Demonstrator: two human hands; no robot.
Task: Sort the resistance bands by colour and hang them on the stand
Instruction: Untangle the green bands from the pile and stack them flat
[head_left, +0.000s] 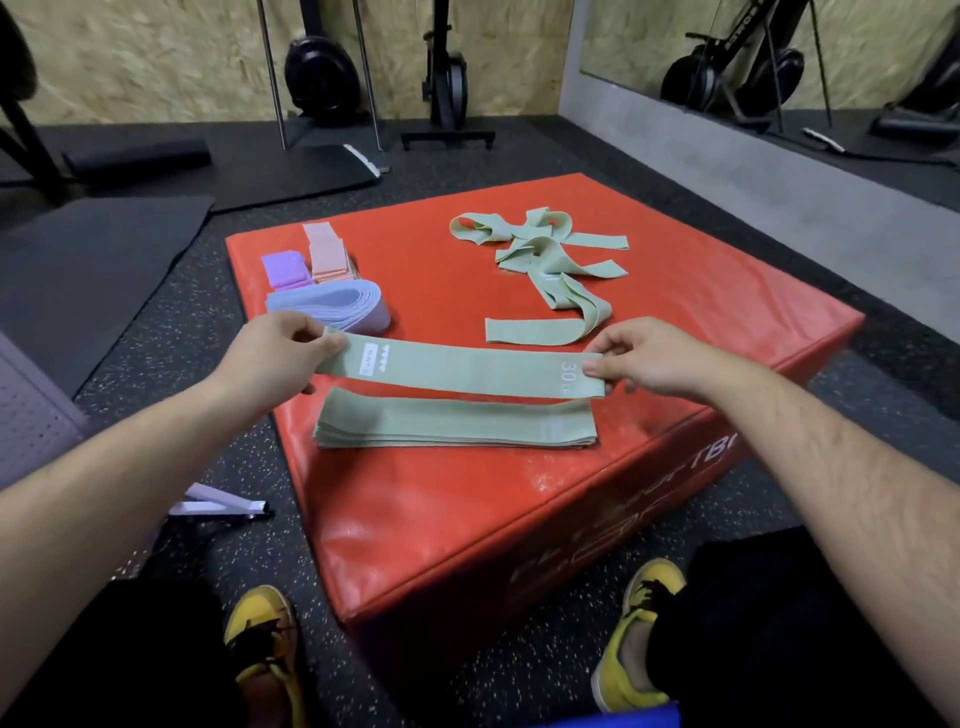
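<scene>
Left hand (270, 356) and right hand (647, 364) pinch opposite ends of the green band (457, 370), stretched crosswise just above the parallel green stack (457, 425).

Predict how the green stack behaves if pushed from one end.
Probably buckles, not slides: the stack is thin fabric loops, and loose bands behind lie twisted. Layers likely shear apart; their edges sit staggered. Seems light: fingertips alone carry one band.

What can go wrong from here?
The left hand and right hand pinch only the ends of the held band; a slip could land it askew on the green stack.
The stack sits near the front edge of the red box; a nudge may push it off.
The loose green bands overlap; lifting one may drag others.
</scene>
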